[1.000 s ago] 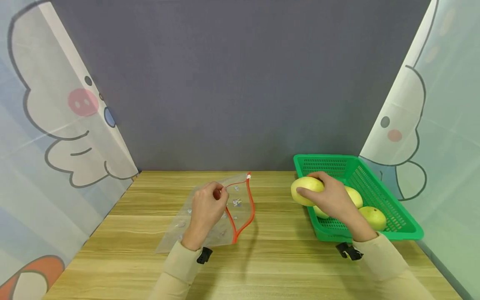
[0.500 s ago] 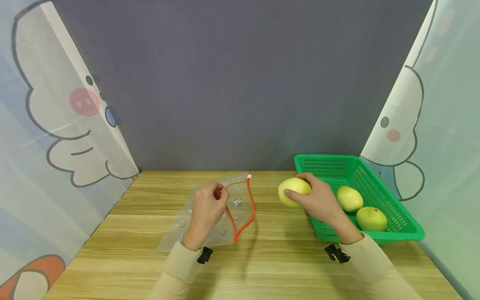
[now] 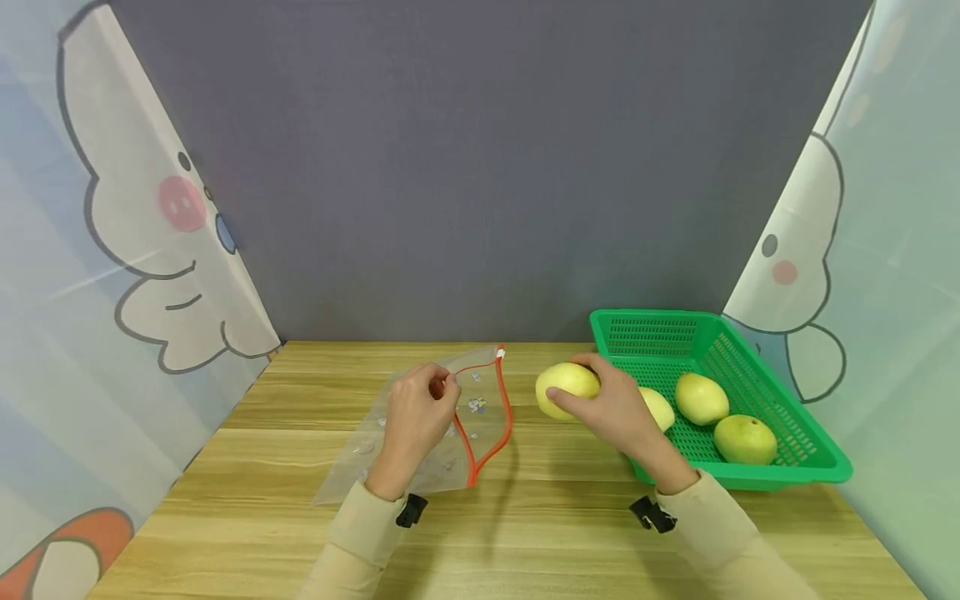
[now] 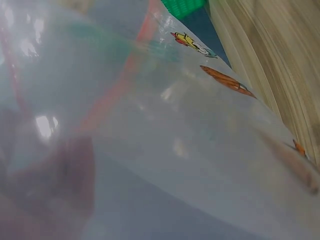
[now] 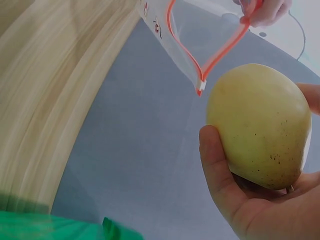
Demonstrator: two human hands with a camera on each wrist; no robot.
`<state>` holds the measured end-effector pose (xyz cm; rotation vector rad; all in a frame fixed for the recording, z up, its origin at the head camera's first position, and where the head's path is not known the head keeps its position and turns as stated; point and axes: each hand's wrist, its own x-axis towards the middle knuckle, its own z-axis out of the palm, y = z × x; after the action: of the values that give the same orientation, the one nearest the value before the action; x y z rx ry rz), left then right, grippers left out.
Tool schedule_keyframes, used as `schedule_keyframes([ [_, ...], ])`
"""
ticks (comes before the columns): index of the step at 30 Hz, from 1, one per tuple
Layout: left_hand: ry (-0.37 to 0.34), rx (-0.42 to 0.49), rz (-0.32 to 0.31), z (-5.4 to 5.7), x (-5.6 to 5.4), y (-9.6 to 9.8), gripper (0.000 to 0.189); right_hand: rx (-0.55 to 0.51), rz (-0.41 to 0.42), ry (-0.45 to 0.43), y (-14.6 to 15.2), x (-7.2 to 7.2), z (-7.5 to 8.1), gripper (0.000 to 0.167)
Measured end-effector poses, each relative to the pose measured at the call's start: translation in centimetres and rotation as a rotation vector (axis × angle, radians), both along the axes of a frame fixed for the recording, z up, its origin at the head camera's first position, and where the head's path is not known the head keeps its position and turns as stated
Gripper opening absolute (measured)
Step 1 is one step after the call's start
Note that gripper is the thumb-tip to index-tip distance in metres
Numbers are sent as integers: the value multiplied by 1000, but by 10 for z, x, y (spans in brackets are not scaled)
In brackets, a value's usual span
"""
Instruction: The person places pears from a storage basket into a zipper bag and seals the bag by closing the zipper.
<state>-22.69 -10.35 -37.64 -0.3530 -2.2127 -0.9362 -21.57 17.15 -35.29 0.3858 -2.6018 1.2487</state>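
My left hand [image 3: 418,417] pinches the edge of a clear zip bag [image 3: 474,383], whose red-trimmed mouth gapes toward the right. A white slider [image 5: 201,85] sits at one corner of the mouth. Small cartoon prints dot the plastic, and in the left wrist view the bag [image 4: 165,120] fills most of the picture. Over the table, right of the bag, my right hand [image 3: 617,410] grips a pale yellow pear [image 3: 566,389] between thumb and fingers. Dark specks and a stem show on the pear [image 5: 260,125] in the right wrist view.
A green slotted plastic basket [image 3: 813,467] stands at the right of the wooden table [image 3: 555,533]. Inside lie a yellow pear [image 3: 701,398], a greener one [image 3: 745,439] and another pear [image 3: 656,408] partly behind my right hand. A dark grey panel [image 3: 480,167] closes off the back.
My right hand has carried the pear leftward, away from over the basket's near-left side toward the bag mouth. My left hand and the bag have stayed nearly still.
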Motion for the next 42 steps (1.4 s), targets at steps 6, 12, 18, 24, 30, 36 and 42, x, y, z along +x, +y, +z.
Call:
schedule_keyframes([
  [6, -3, 6, 4, -1, -1, 0, 12, -20, 17, -7, -12, -3, -4, 60],
  [12, 1, 0, 4, 0, 0, 0, 11, -33, 22, -13, -23, -6, -11, 58],
  [18, 3, 0, 1, 0, 0, 1, 11, -63, 61, -24, -33, -8, -15, 56],
  [24, -4, 1, 3, 0, 0, 1, 11, -86, 78, -25, -43, -8, -19, 54],
  [30, -4, -6, 3, 1, 1, 2, 11, -97, 102, -39, -50, -9, -24, 55],
  [36, 4, -15, -1, 0, 0, 2, 10, -128, 123, -70, -57, -8, -29, 56],
  [42, 1, -13, 2, 0, 0, 2, 10, -135, 137, -92, -65, -6, -33, 56],
])
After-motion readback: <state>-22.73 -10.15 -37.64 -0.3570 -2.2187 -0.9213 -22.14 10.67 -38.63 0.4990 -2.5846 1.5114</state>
